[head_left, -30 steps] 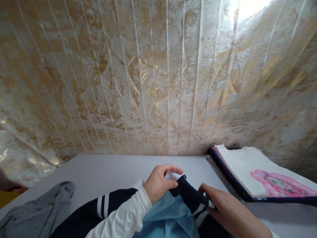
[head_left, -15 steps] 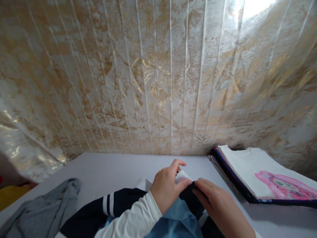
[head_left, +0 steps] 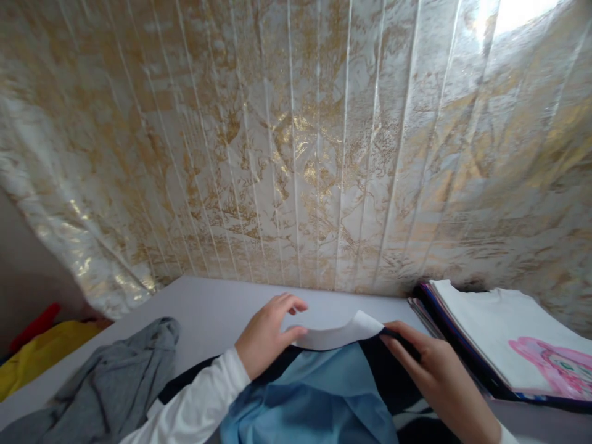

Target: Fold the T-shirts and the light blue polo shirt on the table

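Note:
A light-blue and navy garment (head_left: pixel 319 385) with a white collar (head_left: pixel 340 333) lies in front of me at the bottom middle. The collar stretches between my two hands. My left hand (head_left: pixel 268 336) holds its left end, with the thumb on the collar edge and the index finger raised; the remaining fingers are hidden. At the other end, my right hand (head_left: pixel 430 364) pinches the navy edge beside the collar tip between thumb and fingers. My forearms and the lower frame edge cut off the rest of the garment.
A stack of folded clothes stands on the right, topped by a white T-shirt (head_left: pixel 490 324) with a pink print. On the left lies a crumpled grey garment (head_left: pixel 115 376), with a yellow cloth (head_left: pixel 50 351) and a red item (head_left: pixel 34 327) beyond. A shiny gold-patterned sheet (head_left: pixel 296 154) hangs behind the white table (head_left: pixel 222 302).
My hands were close together and have moved apart, left hand to the left and right hand to the right. The white collar is now spread between them. The view has turned slightly left.

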A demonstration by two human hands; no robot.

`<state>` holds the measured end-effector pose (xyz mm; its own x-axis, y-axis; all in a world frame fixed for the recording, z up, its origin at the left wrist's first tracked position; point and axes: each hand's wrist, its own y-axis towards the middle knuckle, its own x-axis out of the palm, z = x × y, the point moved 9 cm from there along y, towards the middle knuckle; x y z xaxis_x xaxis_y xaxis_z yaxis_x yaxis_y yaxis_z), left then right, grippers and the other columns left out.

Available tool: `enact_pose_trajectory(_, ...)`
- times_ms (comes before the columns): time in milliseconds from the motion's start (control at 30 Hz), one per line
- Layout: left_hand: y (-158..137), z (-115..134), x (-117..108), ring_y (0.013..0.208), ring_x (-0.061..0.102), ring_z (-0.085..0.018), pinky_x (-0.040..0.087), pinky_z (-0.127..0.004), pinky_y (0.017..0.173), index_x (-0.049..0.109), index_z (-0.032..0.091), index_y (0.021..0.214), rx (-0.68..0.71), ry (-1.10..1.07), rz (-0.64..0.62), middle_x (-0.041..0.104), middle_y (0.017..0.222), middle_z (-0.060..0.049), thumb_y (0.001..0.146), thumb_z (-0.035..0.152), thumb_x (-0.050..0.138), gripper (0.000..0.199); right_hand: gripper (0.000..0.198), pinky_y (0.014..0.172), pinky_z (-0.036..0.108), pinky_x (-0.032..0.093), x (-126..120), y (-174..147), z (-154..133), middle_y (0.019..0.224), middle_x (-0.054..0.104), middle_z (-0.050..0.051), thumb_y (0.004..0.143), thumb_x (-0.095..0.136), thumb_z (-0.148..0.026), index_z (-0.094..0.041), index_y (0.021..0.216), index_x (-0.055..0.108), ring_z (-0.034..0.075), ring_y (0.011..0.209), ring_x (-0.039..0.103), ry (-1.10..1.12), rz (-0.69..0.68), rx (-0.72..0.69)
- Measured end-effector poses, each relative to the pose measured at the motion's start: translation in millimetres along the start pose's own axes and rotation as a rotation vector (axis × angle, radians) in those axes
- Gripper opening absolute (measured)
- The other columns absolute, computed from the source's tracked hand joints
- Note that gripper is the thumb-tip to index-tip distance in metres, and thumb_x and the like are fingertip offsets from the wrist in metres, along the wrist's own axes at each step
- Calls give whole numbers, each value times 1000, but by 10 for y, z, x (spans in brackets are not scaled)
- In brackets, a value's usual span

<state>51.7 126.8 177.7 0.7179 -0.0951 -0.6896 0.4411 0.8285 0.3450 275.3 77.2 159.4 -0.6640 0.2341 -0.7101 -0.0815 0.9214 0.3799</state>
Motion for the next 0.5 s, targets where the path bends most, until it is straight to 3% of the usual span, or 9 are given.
enact_pose_trajectory(133, -487, -768, -231, 101, 53, -23, 39, -34, 90, 58, 22, 102, -222, 111, -34, 61, 106, -5, 79, 35, 59, 27, 35, 68, 24, 49, -43, 57, 47, 86, 71, 2, 89, 44, -47, -23, 102, 65, 20, 81, 65, 38, 14, -2)
enact_pose_trajectory(233, -712, -1034, -197, 101, 55, -24, 39, -34, 89, 60, 22, 100, -281, 202, -52, 63, 104, -4, 77, 36, 61, 27, 36, 71, 24, 50, -49, 74, 19, 92, 71, 2, 88, 45, -47, -22, 103, 65, 20, 83, 65, 49, 32, -22)
enact_pose_trajectory(400, -722, -956, -159, 77, 58, -20, 43, -26, 71, 56, 20, 74, -310, 185, 7, 61, 76, 0, 80, 35, 52, 16, 33, 72, 22, 52, -118, 56, -7, 94, 71, 0, 88, 48, -45, -24, 105, 66, 20, 88, 66, 34, 69, -71)
enact_pose_trajectory(500, -690, -650, -421, 66, 57, -15, 42, -22, 61, 55, 21, 82, -236, 133, 159, 60, 73, 3, 86, 39, 46, 20, 34, 69, 22, 54, -315, 64, -95, 90, 72, 0, 87, 47, -47, -24, 101, 68, 20, 84, 67, 14, 163, -90)
